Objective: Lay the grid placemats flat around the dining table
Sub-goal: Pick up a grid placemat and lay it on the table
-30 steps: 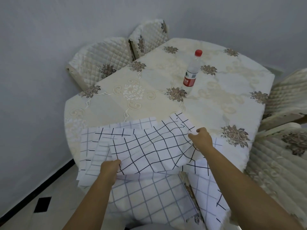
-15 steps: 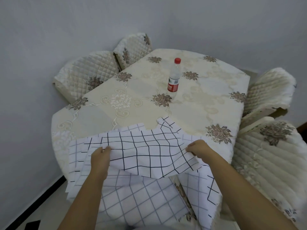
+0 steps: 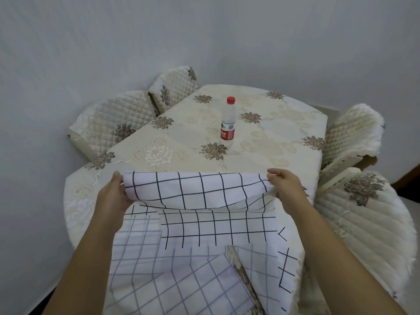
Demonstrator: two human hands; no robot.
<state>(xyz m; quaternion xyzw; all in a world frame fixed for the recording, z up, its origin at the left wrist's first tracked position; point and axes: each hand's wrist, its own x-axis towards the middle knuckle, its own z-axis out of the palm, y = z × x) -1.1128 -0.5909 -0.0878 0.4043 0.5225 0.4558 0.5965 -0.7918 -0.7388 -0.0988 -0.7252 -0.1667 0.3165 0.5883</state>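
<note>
Nearest the viewer, several white grid placemats (image 3: 181, 276) lie overlapping on the near edge of a desk (image 3: 279, 142) covered in a cream floral cloth. Above them, both hands hold one placemat (image 3: 195, 189) lifted off the pile: the left hand (image 3: 113, 196) is closed on its left edge, the right hand (image 3: 287, 187) pinches its right edge. Farther back, a clear bottle (image 3: 228, 121) with a red cap stands upright. Quilted chairs (image 3: 109, 123) flank the desk.
</note>
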